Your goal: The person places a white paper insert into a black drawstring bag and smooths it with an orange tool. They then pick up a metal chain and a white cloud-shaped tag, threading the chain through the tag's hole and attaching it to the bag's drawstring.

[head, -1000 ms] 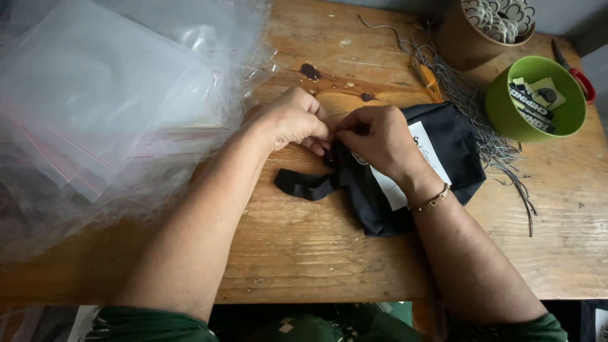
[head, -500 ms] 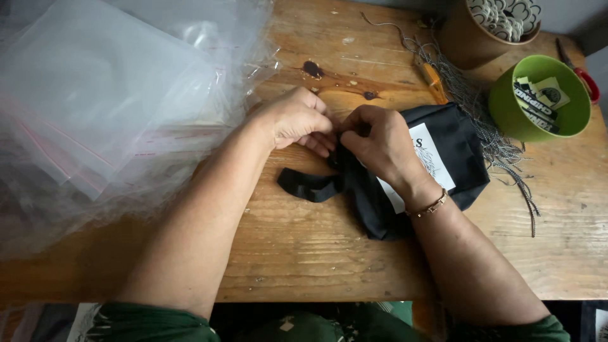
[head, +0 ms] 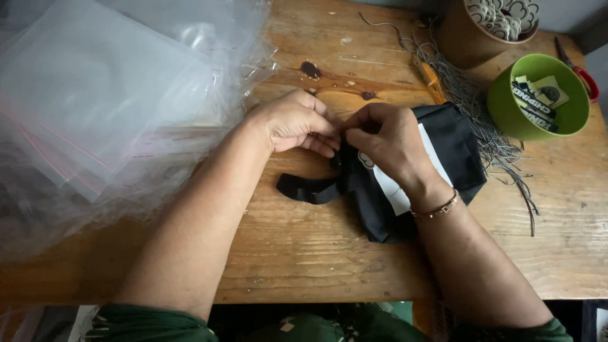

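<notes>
A loose heap of clear plastic zip bags (head: 107,107) covers the left part of the wooden table (head: 304,253), some with thin red closing strips along their edges. Just to the right of that heap the left hand (head: 296,121) rests above the boards, its fingers curled and its fingertips pinched together against those of the other hand, over the upper left corner of a small black fabric pouch (head: 459,155). A black webbing strap (head: 307,189) runs out from the pouch to the left and lies flat on the wood below the left hand. The right hand (head: 386,140) lies on top of the pouch, its fingertips closed on something small at the pouch's edge; what is pinched is too small to tell. A white label (head: 396,190) shows on the pouch beside the right wrist, which wears a thin gold bracelet (head: 437,209). Further right, a bundle of grey cords (head: 494,142) trails down the table, touching the pouch's far side. Near the top right stands a brown pot (head: 472,38), and beside it a green bowl (head: 506,107) holding small printed tags, with red-handled scissors (head: 582,69) at its right rim.
</notes>
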